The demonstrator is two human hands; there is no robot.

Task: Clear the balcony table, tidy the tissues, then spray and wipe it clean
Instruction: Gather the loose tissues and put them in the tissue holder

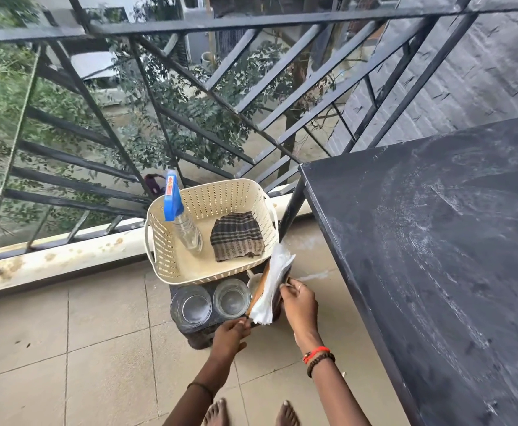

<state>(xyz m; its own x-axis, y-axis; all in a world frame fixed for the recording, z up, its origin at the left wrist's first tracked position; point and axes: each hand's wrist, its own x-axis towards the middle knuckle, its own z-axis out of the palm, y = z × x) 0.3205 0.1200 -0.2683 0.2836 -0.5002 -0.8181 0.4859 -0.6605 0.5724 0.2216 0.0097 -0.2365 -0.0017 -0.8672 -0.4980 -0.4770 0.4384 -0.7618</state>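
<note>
Nothing readable; only a small red label on the spray bottle, too blurred.

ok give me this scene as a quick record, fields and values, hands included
table: black top, bare, with whitish smears
stool: low dark stool on the tiled floor, beside the table
basket: cream basket on the stool
in basket: spray bottle, checked cloth
glasses: two empty glasses on the stool
left hand: on tissue holder's near end
right hand: on tissue holder
tissues: white, sticking out
</note>
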